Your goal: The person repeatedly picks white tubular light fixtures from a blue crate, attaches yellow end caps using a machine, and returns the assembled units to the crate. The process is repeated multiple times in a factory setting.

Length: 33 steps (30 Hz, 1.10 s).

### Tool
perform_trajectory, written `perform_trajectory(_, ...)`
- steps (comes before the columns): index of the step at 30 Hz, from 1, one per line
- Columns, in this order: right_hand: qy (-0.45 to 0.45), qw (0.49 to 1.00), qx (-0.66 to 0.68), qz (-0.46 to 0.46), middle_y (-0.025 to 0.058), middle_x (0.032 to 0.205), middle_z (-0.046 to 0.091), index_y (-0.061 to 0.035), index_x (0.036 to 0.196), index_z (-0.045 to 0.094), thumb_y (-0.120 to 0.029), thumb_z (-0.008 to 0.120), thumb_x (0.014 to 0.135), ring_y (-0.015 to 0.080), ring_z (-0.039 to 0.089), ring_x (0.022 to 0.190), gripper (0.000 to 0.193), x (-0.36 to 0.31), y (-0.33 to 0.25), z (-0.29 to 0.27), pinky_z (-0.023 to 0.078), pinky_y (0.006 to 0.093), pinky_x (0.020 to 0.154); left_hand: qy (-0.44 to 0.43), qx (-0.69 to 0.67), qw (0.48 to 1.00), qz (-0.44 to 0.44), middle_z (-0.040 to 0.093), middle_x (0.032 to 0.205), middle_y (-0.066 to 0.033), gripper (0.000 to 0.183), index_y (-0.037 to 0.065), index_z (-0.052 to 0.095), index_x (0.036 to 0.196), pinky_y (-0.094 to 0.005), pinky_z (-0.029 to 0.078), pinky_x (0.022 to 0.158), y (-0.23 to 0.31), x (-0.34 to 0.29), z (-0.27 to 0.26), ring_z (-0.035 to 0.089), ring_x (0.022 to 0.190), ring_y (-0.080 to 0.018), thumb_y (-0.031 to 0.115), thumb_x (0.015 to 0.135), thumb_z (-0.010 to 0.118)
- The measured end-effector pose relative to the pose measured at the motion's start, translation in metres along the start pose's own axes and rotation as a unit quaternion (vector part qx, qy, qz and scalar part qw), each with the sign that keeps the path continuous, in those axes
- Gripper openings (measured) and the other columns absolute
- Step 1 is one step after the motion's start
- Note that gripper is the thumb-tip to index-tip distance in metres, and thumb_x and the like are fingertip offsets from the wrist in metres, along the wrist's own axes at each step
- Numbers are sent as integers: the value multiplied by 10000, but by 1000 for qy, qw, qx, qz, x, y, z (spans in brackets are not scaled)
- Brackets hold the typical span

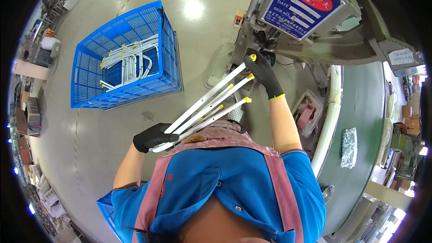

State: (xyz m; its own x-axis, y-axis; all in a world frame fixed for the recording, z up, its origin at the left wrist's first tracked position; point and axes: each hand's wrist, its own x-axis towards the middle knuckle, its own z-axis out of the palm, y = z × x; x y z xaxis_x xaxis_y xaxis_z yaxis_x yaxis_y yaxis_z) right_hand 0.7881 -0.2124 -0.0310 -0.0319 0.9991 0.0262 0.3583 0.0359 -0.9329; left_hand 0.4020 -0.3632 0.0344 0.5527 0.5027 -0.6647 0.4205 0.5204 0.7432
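Observation:
Several white tubes (207,98), apparently bent frames with yellow caps, slant across the front of my apron. Their lower left ends lie in my left hand (155,137), which wears a black glove and has its fingers wrapped round them. At the upper right, my right hand (264,74), also in a black glove, is at the end of the topmost tube. A yellow cap (253,57) shows beside its fingers, which look closed on that end. The other capped ends stick out free below it. Part of the right fingers is hidden against the dark machine parts.
A blue plastic crate (170,54) holding several similar white frames (130,65) stands on the floor to the left. Close ahead on the right is a metal machine (351,2). A green conveyor belt (364,108) carrying a clear plastic packet (349,148) runs along my right.

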Motion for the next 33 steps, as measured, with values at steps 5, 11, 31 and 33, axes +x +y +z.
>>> perform_trajectory(5,60,998,-23,6,75,834,658,-48,1076,622,-375,636,859,193,598,716,394,-28,20,-11,482,316,689,-6,-50,999,0,668,942,-97,426,-5,559,1196,-286,531,676,-5,5,9,643,769,-139,230,860,673)
perform_trajectory(11,41,995,84,-42,56,868,674,-13,1077,624,-298,680,840,101,588,750,374,-26,34,-22,477,267,673,11,-82,996,43,671,952,-109,434,-10,537,1220,-277,535,674,-12,7,37,647,789,-157,220,870,647)
perform_trajectory(31,24,999,-22,-29,110,879,686,-44,1064,654,-352,674,822,191,638,784,393,-22,29,-34,487,311,728,67,-72,994,53,681,924,-99,425,-8,557,1192,-266,515,662,-18,7,69,631,735,-127,272,884,641)
perform_trajectory(33,12,996,-75,-44,133,875,685,-67,1055,657,-387,655,828,247,652,781,393,-22,30,-38,488,336,720,68,-72,994,54,679,924,-111,442,-11,537,1218,-267,519,650,-16,6,72,635,723,-134,268,888,630)
